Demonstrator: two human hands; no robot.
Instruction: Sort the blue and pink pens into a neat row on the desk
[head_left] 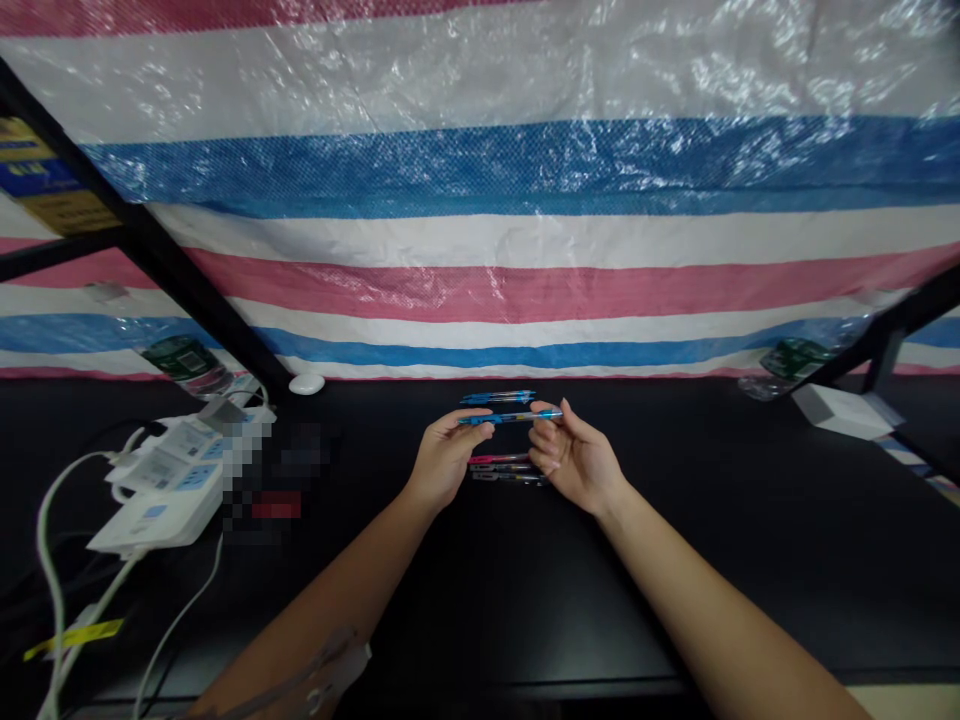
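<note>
A blue pen (517,417) with a clear barrel is held level between both hands, above the black table. My left hand (444,455) pinches its left end between thumb and fingers. At the other end, my right hand (581,460) grips the tip with thumb and index finger, the other fingers curled below. Just beyond lie blue pens (495,398) side by side. Nearer than the held pen are a red pen (499,460) and dark pens (506,478), their right ends partly hidden by my right hand.
On the left stands a white power strip (161,515) with plugs and cables. A white mouse-like object (307,383) sits near the striped sheet (525,290). Plastic bottles (187,365) lean at both sides by black frame bars. A white box (844,412) is at right.
</note>
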